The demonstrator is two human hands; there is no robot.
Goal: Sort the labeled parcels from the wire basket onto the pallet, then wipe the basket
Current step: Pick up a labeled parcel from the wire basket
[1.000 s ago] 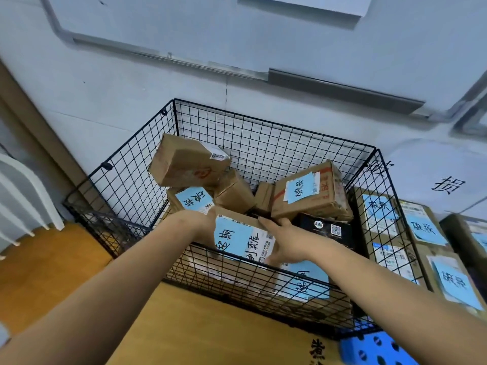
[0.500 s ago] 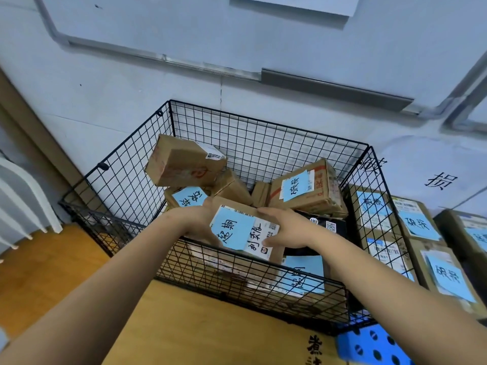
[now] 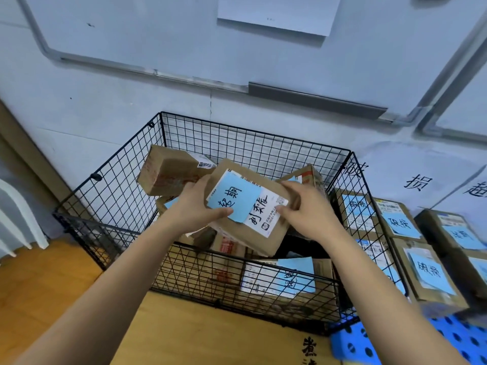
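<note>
A black wire basket stands against the wall with several cardboard parcels inside. Above its middle, a brown parcel with a blue handwritten label is raised and tilted. My left hand grips its left edge, thumb on the blue label. My right hand grips its right edge. To the right lies the blue perforated pallet, carrying labeled parcels in rows.
Another parcel leans at the basket's back left. A box with a blue label lies at the basket's front. An orange wooden surface runs under the basket. White slats stand at the far left. A wall sheet with characters hangs behind the pallet.
Both hands have lifted the labeled parcel up out of the pile and tilted it, and the view has moved closer to the basket.
</note>
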